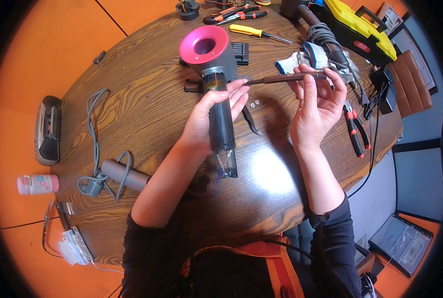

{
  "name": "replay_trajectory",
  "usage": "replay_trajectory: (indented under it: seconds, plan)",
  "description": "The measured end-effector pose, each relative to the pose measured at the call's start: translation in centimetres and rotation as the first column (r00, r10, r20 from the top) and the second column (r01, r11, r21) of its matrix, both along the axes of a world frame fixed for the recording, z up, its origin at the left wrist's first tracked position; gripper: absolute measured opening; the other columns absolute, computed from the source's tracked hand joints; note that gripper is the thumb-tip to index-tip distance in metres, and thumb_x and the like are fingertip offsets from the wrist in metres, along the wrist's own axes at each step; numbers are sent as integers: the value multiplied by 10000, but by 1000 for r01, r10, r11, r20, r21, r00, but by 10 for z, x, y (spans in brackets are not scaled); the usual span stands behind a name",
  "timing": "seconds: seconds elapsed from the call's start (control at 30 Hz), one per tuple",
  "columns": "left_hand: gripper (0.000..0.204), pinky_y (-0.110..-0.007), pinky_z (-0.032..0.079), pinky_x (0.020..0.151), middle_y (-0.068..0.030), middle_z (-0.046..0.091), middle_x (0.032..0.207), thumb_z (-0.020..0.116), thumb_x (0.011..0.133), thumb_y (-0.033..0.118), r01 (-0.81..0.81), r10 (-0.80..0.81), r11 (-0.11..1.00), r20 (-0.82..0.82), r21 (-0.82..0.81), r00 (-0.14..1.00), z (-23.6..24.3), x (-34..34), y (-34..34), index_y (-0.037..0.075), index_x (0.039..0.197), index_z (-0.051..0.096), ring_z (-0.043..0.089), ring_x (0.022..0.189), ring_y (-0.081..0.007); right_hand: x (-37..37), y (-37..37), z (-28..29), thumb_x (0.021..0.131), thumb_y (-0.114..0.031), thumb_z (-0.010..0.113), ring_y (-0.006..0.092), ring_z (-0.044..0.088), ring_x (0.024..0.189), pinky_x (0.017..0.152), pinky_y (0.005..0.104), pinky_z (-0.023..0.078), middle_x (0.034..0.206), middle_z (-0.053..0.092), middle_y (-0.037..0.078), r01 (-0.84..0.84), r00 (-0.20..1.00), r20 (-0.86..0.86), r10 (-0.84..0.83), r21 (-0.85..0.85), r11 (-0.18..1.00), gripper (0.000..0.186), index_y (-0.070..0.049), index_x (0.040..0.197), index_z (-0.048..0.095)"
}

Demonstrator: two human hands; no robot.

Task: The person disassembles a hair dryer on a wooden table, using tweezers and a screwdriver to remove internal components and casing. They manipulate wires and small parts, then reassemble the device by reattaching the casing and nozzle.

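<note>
My left hand (200,116) is closed round the handle of a hair dryer (222,124) with a pink ring on its grey head. The handle's black inner part is bare, with loose wires showing at its lower end. In my right hand (317,111), a slim dark screwdriver (281,78) is pinched between thumb and fingers. It lies almost level, its tip pointing left and close to my left fingertips near the dryer handle. Black tweezers (251,120) and small clear pieces (254,103) lie on the table just right of the handle.
A grey tube (124,175) with a grey cable lies at left on the wooden table (147,99). Red-black pliers (353,130), white gloves (301,62), a yellow screwdriver (246,30) and a yellow-black toolbox (363,30) are around the right and far sides.
</note>
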State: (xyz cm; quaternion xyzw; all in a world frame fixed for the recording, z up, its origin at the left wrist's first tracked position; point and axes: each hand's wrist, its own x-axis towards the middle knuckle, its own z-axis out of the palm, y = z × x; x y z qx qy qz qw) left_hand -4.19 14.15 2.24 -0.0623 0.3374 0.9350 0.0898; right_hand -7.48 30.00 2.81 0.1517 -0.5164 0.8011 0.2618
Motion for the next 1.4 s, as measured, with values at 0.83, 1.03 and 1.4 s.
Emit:
replay_trajectory:
  seconds: [0.83, 1.03, 1.4]
  plan:
    - [625, -205, 414, 588, -70, 407, 1300, 493, 739, 211, 126, -133, 989, -94, -76, 987, -7, 2, -22, -14, 1300, 337, 498, 636, -101, -69, -27, -23, 765, -83, 629, 65, 489, 609, 497, 208, 387, 742, 557, 17, -552, 787, 588, 187, 535, 640, 271, -32, 1014, 535]
    - [681, -204, 378, 543, -44, 354, 1346, 496, 725, 235, 159, -162, 985, -50, -65, 986, -4, 3, -21, -8, 1327, 292, 436, 589, -85, -91, -41, -32, 700, -16, 656, 73, 498, 601, 492, 208, 390, 716, 541, 11, -729, 649, 601, 466, 317, 606, 244, -48, 874, 488]
    - [630, -211, 398, 582, -71, 395, 1315, 503, 725, 223, 151, -158, 980, -47, -127, 986, 3, 7, -14, -20, 1287, 354, 478, 632, -103, -92, -44, -35, 658, -21, 664, 120, 506, 488, 376, 258, 369, 643, 532, 63, -468, 818, 572, 55, 608, 641, 311, -16, 870, 437]
